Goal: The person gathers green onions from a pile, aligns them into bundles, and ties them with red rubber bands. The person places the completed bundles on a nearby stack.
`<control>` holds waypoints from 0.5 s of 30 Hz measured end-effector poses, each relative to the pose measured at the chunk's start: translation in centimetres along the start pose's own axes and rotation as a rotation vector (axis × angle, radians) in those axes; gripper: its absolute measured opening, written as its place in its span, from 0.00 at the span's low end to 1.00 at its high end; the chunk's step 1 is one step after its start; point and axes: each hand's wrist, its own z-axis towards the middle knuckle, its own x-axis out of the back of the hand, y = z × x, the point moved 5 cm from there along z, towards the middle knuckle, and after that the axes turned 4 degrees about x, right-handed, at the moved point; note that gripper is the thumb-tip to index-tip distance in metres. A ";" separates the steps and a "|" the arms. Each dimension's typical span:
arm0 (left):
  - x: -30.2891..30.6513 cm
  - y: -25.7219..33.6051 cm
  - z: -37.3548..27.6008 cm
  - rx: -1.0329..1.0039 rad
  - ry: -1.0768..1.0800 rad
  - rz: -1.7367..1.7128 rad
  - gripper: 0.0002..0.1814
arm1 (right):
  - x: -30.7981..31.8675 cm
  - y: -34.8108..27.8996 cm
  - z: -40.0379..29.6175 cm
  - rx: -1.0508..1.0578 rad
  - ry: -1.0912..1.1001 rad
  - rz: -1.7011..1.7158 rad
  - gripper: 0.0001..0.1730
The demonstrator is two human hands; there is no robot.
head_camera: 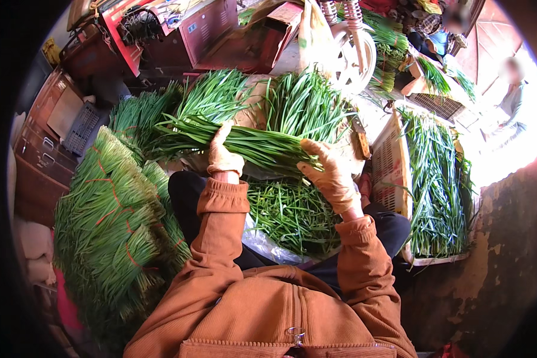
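A bundle of long green garlic chives (259,144) lies crosswise between my hands, above my lap. My gloved left hand (224,150) grips its middle-left part, thumb over the leaves. At the bundle's right end is my gloved right hand (331,172), fingers spread around the stalk ends; whether they press on the stalks is unclear. Loose cut leaves (291,215) fill a plastic-lined holder between my legs. Beyond the held bundle, two loose heaps of chives, one at left (215,94) and one at right (302,105), rest on a brown surface.
Tied chive bundles (112,215) are stacked at my left. At my right stands a plastic crate (407,197) full of long leaves. A knife-like tool (361,136) lies by the right heap. Red metal cabinets (215,31) and a white wheel (351,58) stand beyond. Two people are at upper right.
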 end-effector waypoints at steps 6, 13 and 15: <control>-1.4 -0.2 -1.1 0.153 -0.081 -0.020 0.16 | -0.9 3.5 -0.7 -0.501 0.042 0.634 0.11; -1.8 -0.6 -1.4 0.023 -0.068 0.088 0.14 | -0.4 3.9 -1.5 -0.438 0.193 0.694 0.12; -0.9 -0.5 -0.8 0.017 -0.044 0.157 0.13 | 0.0 3.4 -1.8 -0.421 0.126 0.690 0.13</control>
